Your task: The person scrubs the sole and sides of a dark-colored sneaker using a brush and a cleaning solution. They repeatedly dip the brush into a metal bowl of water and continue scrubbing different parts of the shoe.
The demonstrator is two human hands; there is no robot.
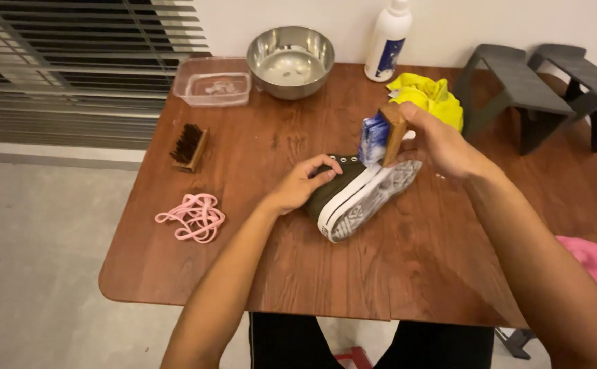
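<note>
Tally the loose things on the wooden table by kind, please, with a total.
Brushes: 2, a dark-bristled wooden brush and a blue-bristled wooden brush
Containers: 3, a steel bowl, a clear plastic tub, a white bottle
Shoe: 1, dark canvas sneaker
Pink laces: 1 bundle
Yellow cloth: 1
Total: 8

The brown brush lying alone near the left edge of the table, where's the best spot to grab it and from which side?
Probably by the wooden block, from above, fingers across its narrow sides. The small brush lies with its dark bristles facing left toward the table edge, so the wooden back on the right side is the firm part. Nothing crowds it; the pink laces lie apart, nearer the person.
</note>
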